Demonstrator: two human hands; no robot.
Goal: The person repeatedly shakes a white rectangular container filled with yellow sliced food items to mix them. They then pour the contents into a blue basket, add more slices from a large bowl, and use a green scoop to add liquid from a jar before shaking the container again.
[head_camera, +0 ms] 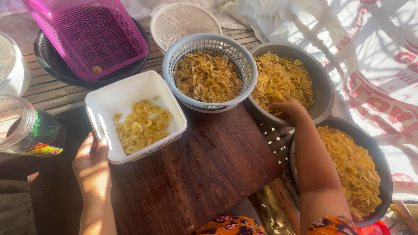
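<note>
- Foreground, lower edge: an orange patterned garment (230,225) of the person shows between the two forearms.
- Left hand (92,163): it grips the near corner of a white square tub (104,102), thumb over the rim, fingers hidden beneath. The tub is tilted toward the person and rests on a dark wooden board (204,169).
- Inside the white tub: a shallow heap of yellow banana chips (140,125), gathered in the near half.
- Right foreground: a grey round basin (383,167), filled with pale yellow chips, lies under the right forearm.
- Right hand (289,106): it reaches into a second grey bowl (324,82) of chips, palm down, fingers curled onto the pile; whether it has chips in its grasp cannot be told.
- Centre: a grey perforated basket (209,43) holds darker, browner chips. It stands just beside the grey bowl and touches the far corner of the white tub.
- Left edge: a clear glass jar (26,126) with a green and yellow label lies on its side, near the tub.
- Far left: a pink slotted crate (93,37) sits in a black round tray (52,65); a single chip lies in the crate.
- Far centre: a white round colander (185,19) stands behind the grey basket.
- Background right: a white printed sack cloth (370,56) covers the surface beyond the bowls.
</note>
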